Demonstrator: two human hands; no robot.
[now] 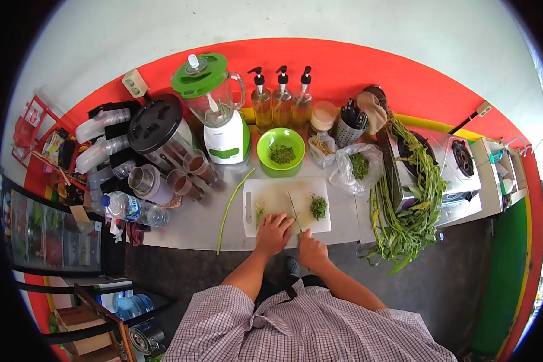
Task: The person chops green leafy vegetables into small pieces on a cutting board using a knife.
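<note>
A white cutting board (pixel 271 188) lies at the counter's front edge. My right hand (pixel 313 250) grips a kitchen knife (pixel 294 209) by its handle, the blade pointing away from me across the board. Palm down on the board's front edge, my left hand (pixel 273 234) has its fingers slightly apart; whether something lies under them is hidden. Just beyond its fingers is a small bit of pale green cuttings (pixel 259 211). A heap of chopped greens (pixel 318 207) sits right of the blade. Behind the board stands a green bowl (pixel 263 158) with chopped greens inside.
Left of the board lies a long green stalk (pixel 228 208). A blender (pixel 224 130), pump bottles (pixel 281 105) and a utensil holder (pixel 350 130) stand behind. A plastic bag of greens (pixel 347 175) is at right. Long leafy stems (pixel 404 229) drape over the stove (pixel 455 172). A water bottle (pixel 136 208) lies left.
</note>
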